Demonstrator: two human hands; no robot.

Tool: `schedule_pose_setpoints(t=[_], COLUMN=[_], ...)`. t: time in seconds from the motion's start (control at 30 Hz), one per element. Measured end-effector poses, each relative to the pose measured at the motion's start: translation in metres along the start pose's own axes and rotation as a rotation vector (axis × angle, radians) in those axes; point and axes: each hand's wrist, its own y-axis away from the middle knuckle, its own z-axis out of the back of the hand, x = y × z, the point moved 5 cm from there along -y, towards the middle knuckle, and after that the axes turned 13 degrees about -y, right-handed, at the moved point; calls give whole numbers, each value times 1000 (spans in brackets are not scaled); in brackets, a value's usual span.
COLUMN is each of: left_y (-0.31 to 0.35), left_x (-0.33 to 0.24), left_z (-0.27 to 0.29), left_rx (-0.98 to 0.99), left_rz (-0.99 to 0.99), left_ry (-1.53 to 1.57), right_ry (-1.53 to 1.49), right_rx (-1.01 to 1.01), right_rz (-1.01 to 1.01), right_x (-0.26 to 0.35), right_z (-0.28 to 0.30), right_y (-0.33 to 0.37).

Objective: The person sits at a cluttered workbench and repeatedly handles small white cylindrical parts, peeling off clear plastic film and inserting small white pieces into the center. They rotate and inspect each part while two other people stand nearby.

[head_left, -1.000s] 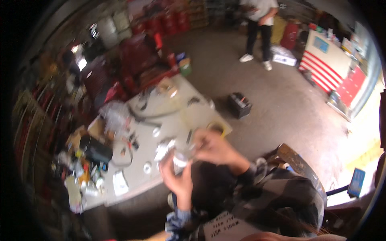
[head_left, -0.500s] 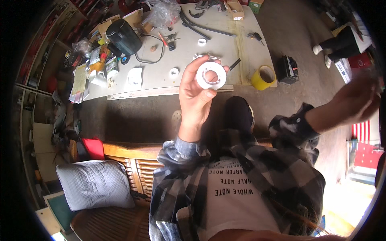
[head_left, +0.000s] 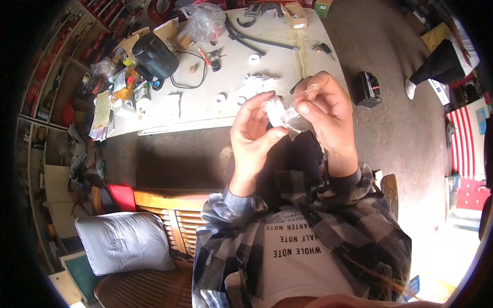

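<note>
My left hand holds a white tape roll between thumb and fingers, turned nearly edge-on. Thin, crinkled clear film runs from the roll toward my right hand, whose thumb and fingers pinch it. I cannot tell whether the film is tape or a wrapper. Both hands are raised over my lap at the table's near edge. Behind them on the table lie a crumpled white heap and two small white rolls, one nearer and one farther back.
A black cylindrical appliance with its cord stands among clutter at the table's left. Black tubing and a plastic bag lie farther back. A black battery sits on the floor to the right. Another person's leg shows at far right.
My right hand has come in from the far right and now pinches clear film at the roll. My left hand has turned the roll from face-on to nearly edge-on.
</note>
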Motion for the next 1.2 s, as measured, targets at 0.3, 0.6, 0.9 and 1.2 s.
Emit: schedule_pose_setpoints(t=[0.3,0.6,0.9,1.2], left_y=[-3,-7,3,36], left_x=[-1,3,-10,10], left_z=[-12,-6,-17,-14], left_rx=[21,-176,-62,141], left_rz=[-113,-141,-238,-174], left_ry=[-439,-784,-1064,-915], right_ry=[136,-15,260,-234], right_rx=[-169,-281,-245,-324], right_rz=[226,144,3,-264], right_x=[4,7,-31,-75], right_z=[15,33,34,65], right_y=[0,9,11,69])
